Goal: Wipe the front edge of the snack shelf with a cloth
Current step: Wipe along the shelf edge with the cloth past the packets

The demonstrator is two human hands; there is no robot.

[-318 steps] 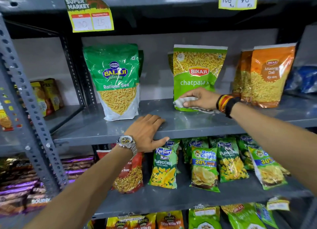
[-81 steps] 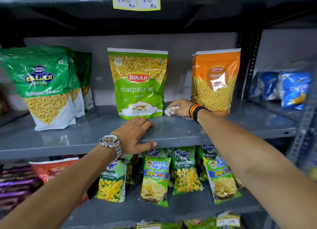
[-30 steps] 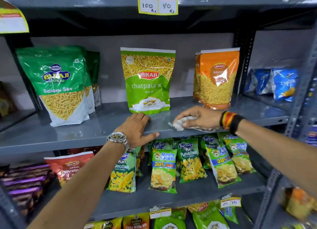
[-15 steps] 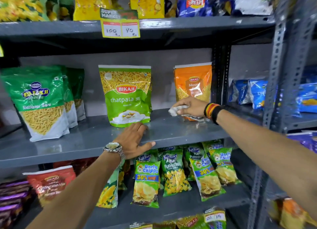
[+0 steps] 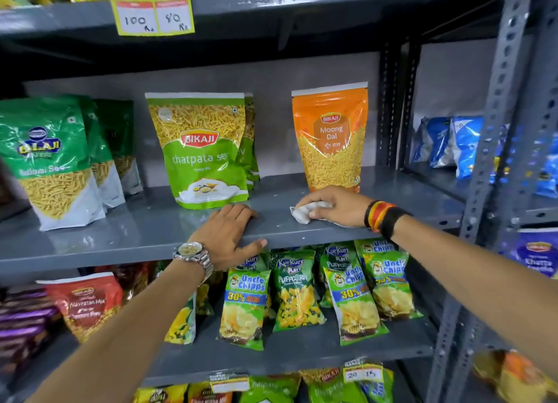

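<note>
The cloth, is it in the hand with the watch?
No, the white cloth is under the right hand, the one with the striped wristbands, while the left hand with the watch rests flat on the shelf edge.

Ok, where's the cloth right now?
The white cloth is bunched under the right hand on the middle shelf, just in front of the orange Moong Dal pouch.

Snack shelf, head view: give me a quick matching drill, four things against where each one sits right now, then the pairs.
Things:
1. cloth
2. left hand
3. Moong Dal pack
4. Uncle Chipps packet

Places:
A. standing at the back, just behind the right hand
B. on the shelf below
C. bunched under the right hand
D. flat on the shelf, thumb over its front edge

Pairs: 1-C, 2-D, 3-A, 4-B
</note>
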